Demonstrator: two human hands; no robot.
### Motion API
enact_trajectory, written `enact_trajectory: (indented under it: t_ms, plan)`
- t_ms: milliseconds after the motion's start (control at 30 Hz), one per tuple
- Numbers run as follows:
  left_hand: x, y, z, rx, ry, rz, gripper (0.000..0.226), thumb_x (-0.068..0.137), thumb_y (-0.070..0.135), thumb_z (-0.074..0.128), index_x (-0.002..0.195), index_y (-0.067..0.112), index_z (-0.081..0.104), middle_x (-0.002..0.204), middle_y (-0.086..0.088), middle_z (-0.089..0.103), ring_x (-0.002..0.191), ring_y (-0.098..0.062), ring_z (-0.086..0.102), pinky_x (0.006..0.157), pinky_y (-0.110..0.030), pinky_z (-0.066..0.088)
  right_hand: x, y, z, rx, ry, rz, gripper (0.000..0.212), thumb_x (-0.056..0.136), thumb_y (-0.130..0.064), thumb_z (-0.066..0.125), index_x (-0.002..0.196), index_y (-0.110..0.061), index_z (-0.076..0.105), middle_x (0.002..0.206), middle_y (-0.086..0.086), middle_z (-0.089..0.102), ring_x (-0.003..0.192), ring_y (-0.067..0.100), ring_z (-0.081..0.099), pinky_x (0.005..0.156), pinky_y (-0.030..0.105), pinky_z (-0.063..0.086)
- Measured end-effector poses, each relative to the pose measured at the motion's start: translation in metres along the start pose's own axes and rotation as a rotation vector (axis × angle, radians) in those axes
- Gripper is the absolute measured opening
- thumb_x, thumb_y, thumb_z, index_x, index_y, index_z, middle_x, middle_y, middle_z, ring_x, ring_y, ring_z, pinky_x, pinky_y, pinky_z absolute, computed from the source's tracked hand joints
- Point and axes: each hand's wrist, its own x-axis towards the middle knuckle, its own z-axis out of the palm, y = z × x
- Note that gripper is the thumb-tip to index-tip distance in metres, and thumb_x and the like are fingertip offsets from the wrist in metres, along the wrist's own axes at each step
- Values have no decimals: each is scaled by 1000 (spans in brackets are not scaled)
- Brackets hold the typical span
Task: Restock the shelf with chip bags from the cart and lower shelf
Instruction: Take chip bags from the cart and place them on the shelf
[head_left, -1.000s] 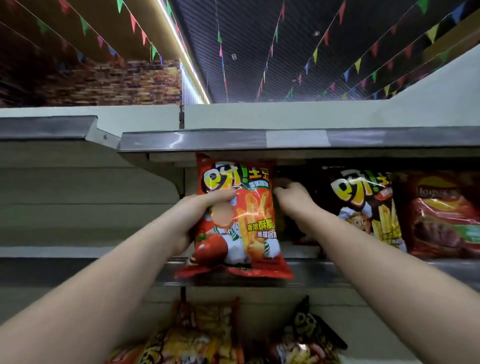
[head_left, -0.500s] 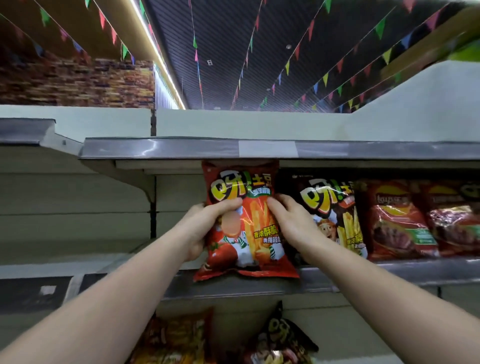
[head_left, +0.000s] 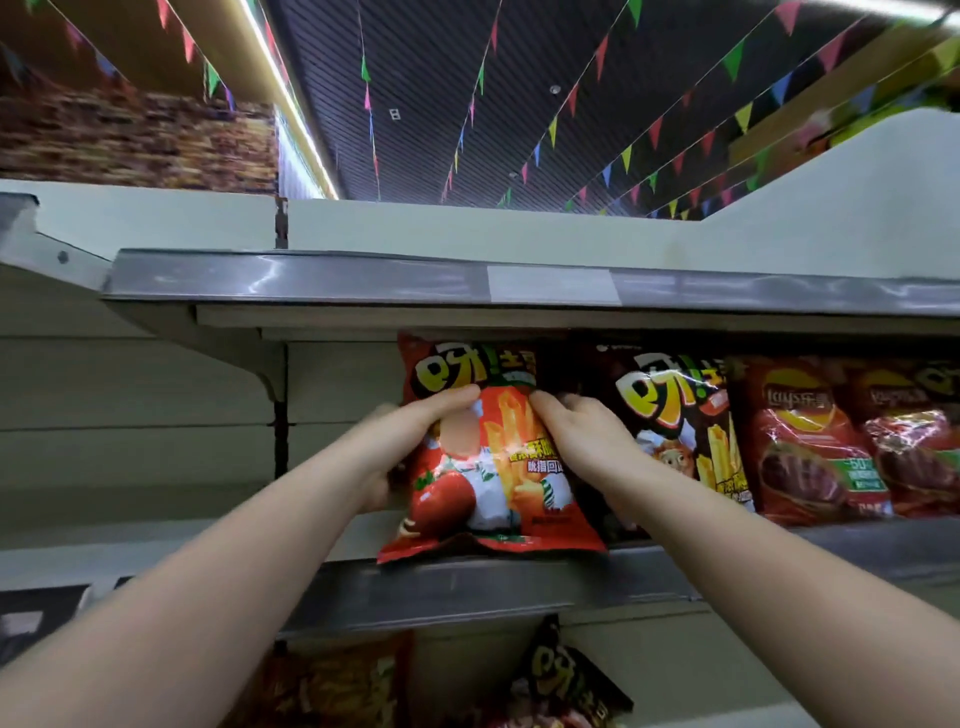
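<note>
A red chip bag (head_left: 493, 499) with a tomato picture stands upright on the middle shelf (head_left: 467, 587), its bottom edge hanging slightly over the front lip. My left hand (head_left: 410, 436) grips its left side, thumb across the front. My right hand (head_left: 576, 436) holds its right side, fingers pinching the front near the top. Right beside it stands a black chip bag (head_left: 680, 421) of the same brand, partly hidden behind my right hand.
Two red chip bags (head_left: 810, 447) stand further right on the same shelf. The shelf part left of the held bag holds nothing. An upper shelf (head_left: 363, 280) hangs close above. Below, an orange bag (head_left: 337, 680) and a black bag (head_left: 566, 680) lie on the lower shelf.
My right hand came from behind the red bag onto its front right side. The bag has been set upright on the shelf next to the black bag. The view has shifted left.
</note>
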Motion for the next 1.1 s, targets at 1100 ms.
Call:
enact_trajectory:
  t_ms: [1100]
  plan:
    - [-8, -18, 25, 272, 549, 330, 34, 93, 32, 55, 121, 15, 49, 120, -7, 58, 111, -26, 55, 91, -31, 43, -15, -12, 19, -270, -18, -279, 40, 93, -21, 47, 133, -13, 47, 132, 15, 45, 121, 31, 45, 97, 35, 40]
